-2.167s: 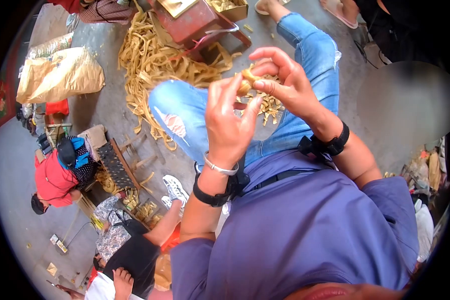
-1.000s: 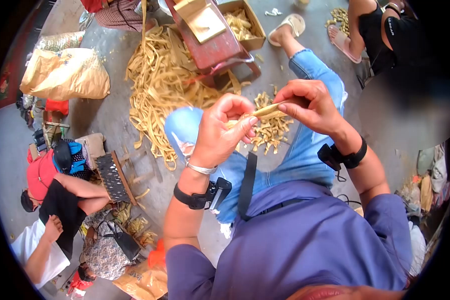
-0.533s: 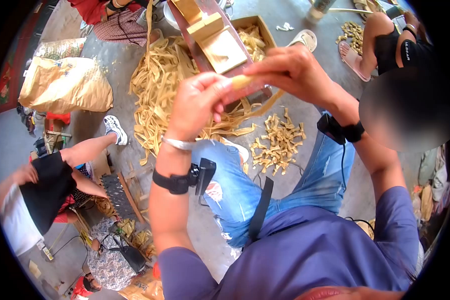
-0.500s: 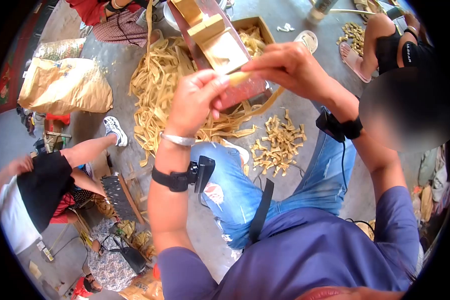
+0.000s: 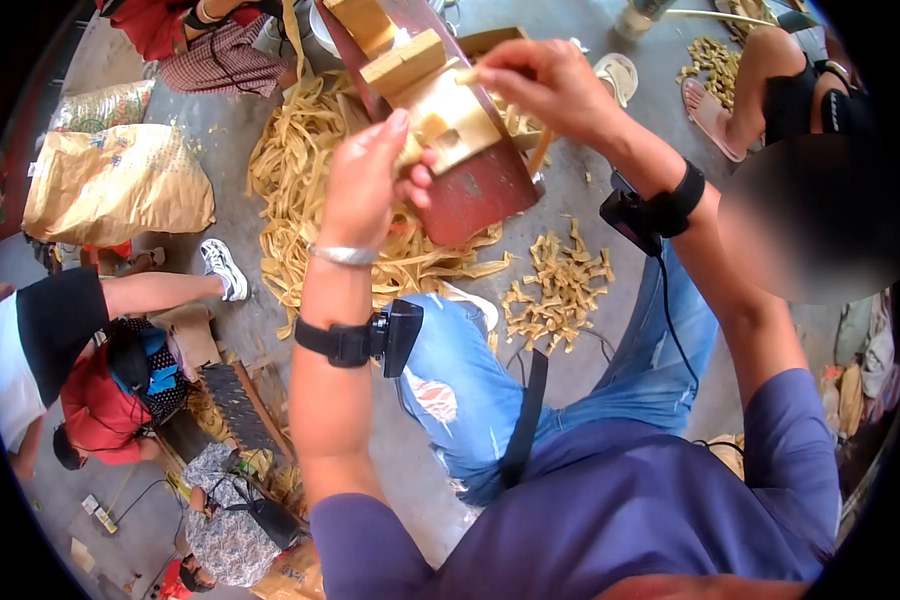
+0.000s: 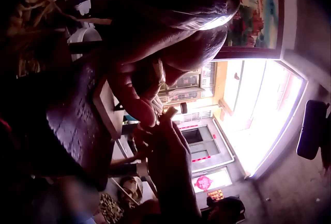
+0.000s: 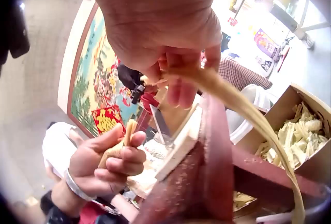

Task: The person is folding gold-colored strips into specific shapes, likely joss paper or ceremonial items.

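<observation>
In the head view my left hand (image 5: 360,190) is at the near left side of a pale wooden board (image 5: 478,118) on a red bench (image 5: 482,205). Its curled fingers grip a short folded tan piece (image 7: 118,149), plainest in the right wrist view. My right hand (image 5: 555,92) is over the board's far right corner, thumb and fingertips pinching a long, flat tan strip (image 7: 243,105) that hangs down past the bench. An upright wooden block (image 5: 406,66) stands on the board, and a metal blade (image 7: 160,124) shows beside it in the right wrist view.
A heap of long tan strips (image 5: 300,170) lies left of the bench, and short knotted pieces (image 5: 560,285) lie on the floor near my knees. A cardboard box (image 7: 310,97) of pale scraps stands beyond the bench. Other people sit around; a paper sack (image 5: 120,185) lies left.
Both hands have moved from over my lap to the bench. Half a second ago they met at one tan piece; now they are apart, each holding tan material.
</observation>
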Available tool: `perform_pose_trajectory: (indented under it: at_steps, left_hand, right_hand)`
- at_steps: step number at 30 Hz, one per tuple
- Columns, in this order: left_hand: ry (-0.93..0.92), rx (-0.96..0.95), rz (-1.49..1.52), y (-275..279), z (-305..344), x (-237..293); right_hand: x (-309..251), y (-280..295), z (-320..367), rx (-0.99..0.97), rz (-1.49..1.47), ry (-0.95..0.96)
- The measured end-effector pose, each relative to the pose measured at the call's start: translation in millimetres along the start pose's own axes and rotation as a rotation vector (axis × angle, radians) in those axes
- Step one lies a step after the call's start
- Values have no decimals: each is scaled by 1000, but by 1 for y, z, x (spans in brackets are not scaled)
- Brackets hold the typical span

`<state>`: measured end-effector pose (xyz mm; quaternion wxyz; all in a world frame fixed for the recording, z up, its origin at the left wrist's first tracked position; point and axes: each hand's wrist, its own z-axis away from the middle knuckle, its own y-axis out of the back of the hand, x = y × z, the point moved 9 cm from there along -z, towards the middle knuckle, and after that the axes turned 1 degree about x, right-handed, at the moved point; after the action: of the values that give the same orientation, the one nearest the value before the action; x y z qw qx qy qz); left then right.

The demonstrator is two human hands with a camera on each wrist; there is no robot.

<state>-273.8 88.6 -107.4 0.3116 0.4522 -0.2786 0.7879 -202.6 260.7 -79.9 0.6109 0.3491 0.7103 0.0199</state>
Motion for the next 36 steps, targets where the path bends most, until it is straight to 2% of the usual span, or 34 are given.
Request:
perform_pose_trajectory:
  at_steps: [1, 2, 4, 5, 6, 7, 8, 9, 10, 11, 12, 13, 15, 16, 17, 18, 19, 21, 23, 24, 26, 29, 30, 31, 32, 34, 36]
  left_hand:
    - [10, -12, 112, -9, 11, 1]
    - [51, -118, 177, -24, 22, -7]
    - [129, -199, 115, -55, 45, -29]
    - [174, -227, 70, -73, 55, -39]
    - [70, -253, -81, -80, 53, -54]
    - [83, -182, -141, -85, 60, -61]
    - [110, -259, 56, -97, 65, -68]
    - [124, -331, 251, -108, 68, -70]
    - [68, -304, 448, -120, 72, -58]
    - [33, -276, 513, -121, 79, -46]
    - [-26, -162, 540, -120, 79, -33]
    - [-78, -45, 568, -118, 82, -21]
    - [-259, -143, 396, -133, 110, 22]
    - [-281, -83, 200, -142, 130, 38]
    - [-305, -221, 77, -152, 139, 45]
    - [-330, -194, -145, -162, 152, 51]
    - [-359, -167, -368, -174, 165, 57]
    - [-400, -296, -585, -201, 180, 55]
    - [-443, -181, -739, -201, 191, 55]
    - [-493, -104, -783, -196, 196, 57]
    - [-589, 56, -826, -191, 208, 66]
    - [-1179, 218, -1297, -211, 234, 78]
    - [-1284, 259, -1259, -210, 234, 77]
    - [-1215, 226, -1227, -205, 230, 71]
    - [-1151, 188, -1195, -203, 228, 68]
    - [-1042, 169, -1192, -196, 222, 61]
    - [-1000, 189, -1057, -190, 218, 62]
  right_hand:
    - [2, 4, 4, -11, -184, -59]
    - [-7, 11, 9, 24, -283, -8]
    - [-32, 25, 22, 100, -472, 90]
    - [-42, 25, 30, -4, -490, 35]
    - [-62, 28, 41, -108, -511, -26]
    - [-72, 23, 57, -219, -539, -97]
    - [-77, 18, 75, -250, -579, 91]
    - [-82, 26, 88, -54, -702, 161]
    - [-91, 28, 107, -99, -592, 142]
    - [-104, 33, 125, -144, -480, 130]
    - [-111, 34, 143, -198, -593, -21]
    - [-132, 49, 155, -131, -321, 273]
    - [-137, 59, 180, -110, -734, 109]
    - [-142, 75, 188, -33, -714, 87]
    - [-153, 95, 190, 79, -603, 250]
    - [-158, 110, 194, 211, -579, 291]
    - [-161, 107, 192, 238, -594, 242]
    - [-165, 103, 189, 294, -628, 145]
    - [-136, 102, 194, 88, -845, 169]
    - [-119, 105, 197, 124, -762, 87]
    - [-125, 99, 203, -284, -808, -54]
    - [-99, 75, 215, -238, -437, -452]
    - [-103, 73, 215, -205, -366, -390]
    - [-105, 74, 213, -166, -295, -324]
    - [-101, 72, 216, -175, -337, -343]
    - [-113, 70, 216, -200, -513, -252]
    - [-124, 62, 220, -265, -675, -210]
